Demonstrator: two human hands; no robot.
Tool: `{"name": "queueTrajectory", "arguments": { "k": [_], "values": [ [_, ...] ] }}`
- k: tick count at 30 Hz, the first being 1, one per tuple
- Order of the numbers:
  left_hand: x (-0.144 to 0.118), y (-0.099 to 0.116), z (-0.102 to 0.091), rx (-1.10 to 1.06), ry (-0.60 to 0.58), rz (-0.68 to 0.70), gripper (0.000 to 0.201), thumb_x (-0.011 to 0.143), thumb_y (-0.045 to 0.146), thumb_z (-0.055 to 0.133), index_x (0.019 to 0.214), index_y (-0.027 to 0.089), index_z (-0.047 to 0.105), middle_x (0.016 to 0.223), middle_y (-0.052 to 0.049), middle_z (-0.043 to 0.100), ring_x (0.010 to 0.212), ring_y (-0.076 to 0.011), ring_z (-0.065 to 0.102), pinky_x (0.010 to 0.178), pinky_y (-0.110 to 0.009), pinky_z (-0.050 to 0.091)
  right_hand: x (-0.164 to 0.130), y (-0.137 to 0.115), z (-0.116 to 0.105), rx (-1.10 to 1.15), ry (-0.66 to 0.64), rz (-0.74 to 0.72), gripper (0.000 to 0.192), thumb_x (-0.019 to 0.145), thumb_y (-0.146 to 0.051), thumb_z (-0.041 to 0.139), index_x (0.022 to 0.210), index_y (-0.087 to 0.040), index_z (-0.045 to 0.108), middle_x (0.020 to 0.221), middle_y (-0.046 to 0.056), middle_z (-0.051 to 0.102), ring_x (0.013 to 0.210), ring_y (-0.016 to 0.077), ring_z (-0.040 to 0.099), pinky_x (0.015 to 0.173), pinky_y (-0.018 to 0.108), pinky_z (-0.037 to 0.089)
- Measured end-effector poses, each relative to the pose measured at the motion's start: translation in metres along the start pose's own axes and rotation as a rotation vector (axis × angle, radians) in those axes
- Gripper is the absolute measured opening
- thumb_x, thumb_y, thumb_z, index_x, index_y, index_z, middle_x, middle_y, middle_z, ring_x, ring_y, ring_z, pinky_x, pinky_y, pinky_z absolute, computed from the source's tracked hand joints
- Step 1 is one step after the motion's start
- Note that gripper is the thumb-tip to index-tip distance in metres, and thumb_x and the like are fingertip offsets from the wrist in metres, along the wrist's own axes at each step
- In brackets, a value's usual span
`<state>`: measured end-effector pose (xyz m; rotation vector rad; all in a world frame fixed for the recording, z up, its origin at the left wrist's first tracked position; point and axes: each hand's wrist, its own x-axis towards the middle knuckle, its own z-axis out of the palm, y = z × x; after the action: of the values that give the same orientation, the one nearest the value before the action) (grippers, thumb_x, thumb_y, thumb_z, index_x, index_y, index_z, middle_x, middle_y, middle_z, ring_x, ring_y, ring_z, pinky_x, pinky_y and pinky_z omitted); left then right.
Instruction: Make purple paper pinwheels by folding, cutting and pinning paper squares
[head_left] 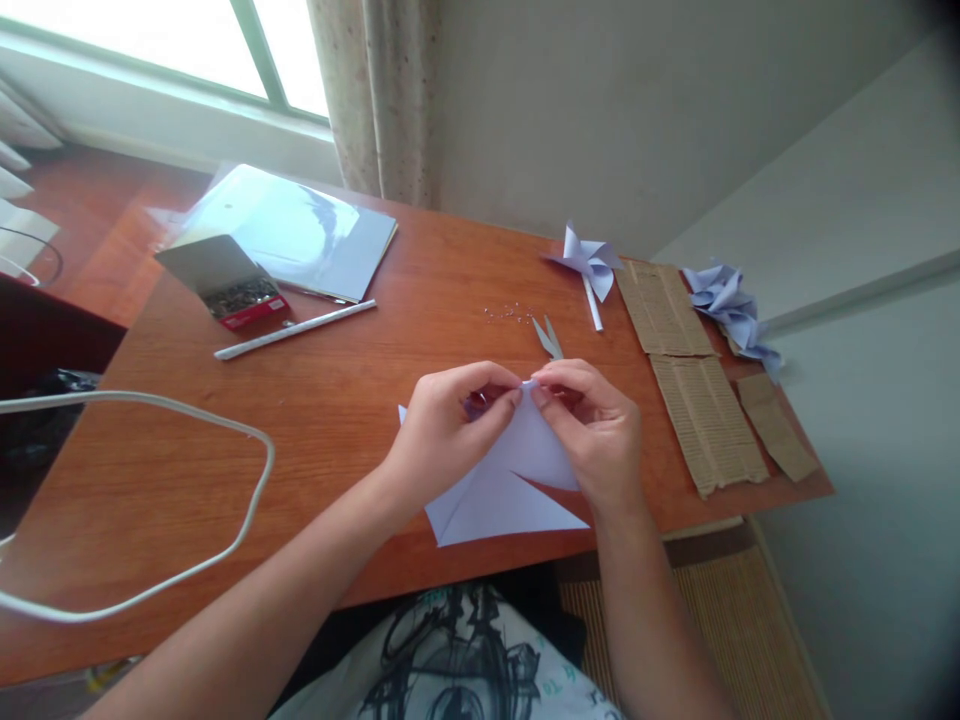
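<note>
- White paper sheet (495, 505): lies near the worktop's (337, 400) front edge, its lower flap on the wood, with a cut opening on the right and its upper part raised between the hands.
- Left hand (446, 415): thumb and index fingers (501, 408) are brought nearly together, nipping the raised top of the paper; how many layers they hold cannot be told.
- Right hand (607, 425): its thumb and forefinger are closed on the same top, just beside the left tips, the other fingers curled behind.
- For a good pinch, I would keep both grips light and level, so the paper neither creases off-line nor tears from the cut. Letting one hand steady the gathered point while the other works the edge should keep the layers lined up.
- Scissors (551, 342): just beyond the right hand, blades apart and pointing away; best to keep the knuckles clear of them.
- Small shiny bits (510, 313): scattered beyond the scissors; a sleeve or flap could sweep them about.
- Paper pinwheel (589, 262): farther off on its white stick, near the cardboard pieces (686, 385), a handy guide to how softly the blades should curve.
</note>
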<state>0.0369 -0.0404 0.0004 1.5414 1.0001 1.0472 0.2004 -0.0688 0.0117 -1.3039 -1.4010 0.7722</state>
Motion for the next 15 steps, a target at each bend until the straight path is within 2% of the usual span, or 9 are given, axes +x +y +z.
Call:
{"name": "queueTrajectory", "arguments": {
  "k": [4, 15],
  "values": [
    [0.0005, -0.0014, -0.0008, -0.074, -0.039, -0.073, 0.015, 0.088, 0.027, 0.065, 0.092, 0.018, 0.077, 0.081, -0.003, 0.076, 0.074, -0.0170, 0.067, 0.069, -0.025, 0.050, 0.0000, 0.0001, -0.0012, -0.027, -0.025, -0.047, 0.011, 0.088, -0.019, 0.068, 0.084, -0.027, 0.075, 0.093, 0.002, 0.070, 0.088, 0.0188, 0.067, 0.072, 0.031, 0.052],
    [0.0022, -0.0016, -0.0013, -0.275, -0.109, -0.183, 0.027, 0.088, 0.043, 0.068, 0.089, 0.017, 0.077, 0.082, -0.005, 0.075, 0.073, -0.0178, 0.064, 0.062, -0.025, 0.047, -0.0042, -0.0019, -0.0016, -0.151, 0.002, -0.102, 0.018, 0.090, -0.015, 0.066, 0.087, -0.030, 0.076, 0.093, 0.001, 0.071, 0.087, 0.0191, 0.067, 0.074, 0.033, 0.053]
  ]
}}
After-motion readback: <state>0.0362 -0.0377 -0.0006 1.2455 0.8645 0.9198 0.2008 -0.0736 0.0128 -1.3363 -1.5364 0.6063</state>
